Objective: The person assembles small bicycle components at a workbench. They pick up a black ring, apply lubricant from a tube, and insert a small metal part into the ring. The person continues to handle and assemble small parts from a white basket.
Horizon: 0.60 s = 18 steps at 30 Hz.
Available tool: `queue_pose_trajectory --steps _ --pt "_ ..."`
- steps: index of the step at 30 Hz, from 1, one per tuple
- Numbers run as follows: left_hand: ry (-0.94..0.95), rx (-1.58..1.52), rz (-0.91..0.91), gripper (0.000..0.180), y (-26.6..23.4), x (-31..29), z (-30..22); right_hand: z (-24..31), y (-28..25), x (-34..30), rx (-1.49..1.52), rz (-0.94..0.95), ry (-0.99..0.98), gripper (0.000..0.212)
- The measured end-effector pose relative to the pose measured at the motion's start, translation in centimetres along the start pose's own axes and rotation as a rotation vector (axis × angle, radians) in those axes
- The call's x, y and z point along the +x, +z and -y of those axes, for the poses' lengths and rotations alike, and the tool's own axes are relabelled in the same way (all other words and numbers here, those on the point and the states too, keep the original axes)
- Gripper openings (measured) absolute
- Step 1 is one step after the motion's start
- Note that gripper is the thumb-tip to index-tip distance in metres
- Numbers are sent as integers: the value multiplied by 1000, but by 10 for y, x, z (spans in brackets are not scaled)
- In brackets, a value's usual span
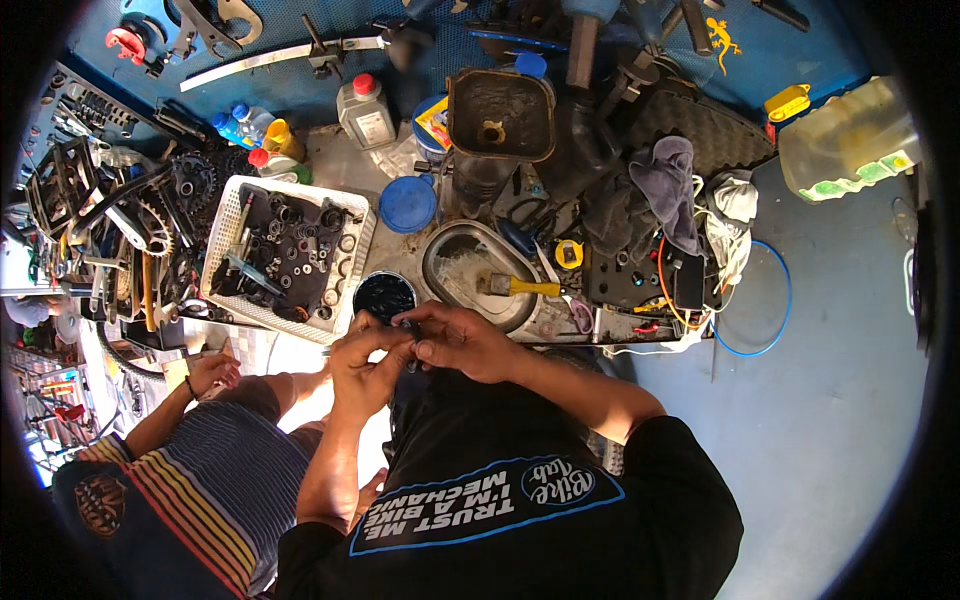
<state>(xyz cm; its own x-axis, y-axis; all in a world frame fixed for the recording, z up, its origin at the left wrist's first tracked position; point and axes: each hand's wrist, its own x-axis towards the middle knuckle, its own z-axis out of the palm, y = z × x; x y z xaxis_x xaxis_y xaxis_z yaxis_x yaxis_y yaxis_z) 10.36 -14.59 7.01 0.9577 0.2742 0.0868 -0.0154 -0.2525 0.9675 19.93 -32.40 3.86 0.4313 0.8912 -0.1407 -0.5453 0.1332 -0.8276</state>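
Hands [463,345] pinch small dark part [413,332] near round tub [357,290].

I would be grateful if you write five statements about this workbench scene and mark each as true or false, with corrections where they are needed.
1. The left hand and right hand meet at a small dark part. True.
2. The white basket stands to the right of the oval tray. False: it stands to the left.
3. The brush lying over the oval tray has a yellow handle. True.
4. The grey bottle has a green cap. False: its cap is red.
5. The round blue lid lies inside the white basket. False: it lies outside, to the right.
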Motion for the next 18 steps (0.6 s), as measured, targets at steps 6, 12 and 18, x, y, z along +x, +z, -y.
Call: queue_pose_trajectory --steps 6,12,18 --pt "-318 -459 -46 5 11 2 12 12 -3 -1 -1033 -177 -670 74" --pt "-60 -80 151 14 -32 81 2 13 -7 -4 -154 -166 -380 61" --pt "24 779 87 35 28 220 71 21 -20 -29 -18 -206 -348 55"
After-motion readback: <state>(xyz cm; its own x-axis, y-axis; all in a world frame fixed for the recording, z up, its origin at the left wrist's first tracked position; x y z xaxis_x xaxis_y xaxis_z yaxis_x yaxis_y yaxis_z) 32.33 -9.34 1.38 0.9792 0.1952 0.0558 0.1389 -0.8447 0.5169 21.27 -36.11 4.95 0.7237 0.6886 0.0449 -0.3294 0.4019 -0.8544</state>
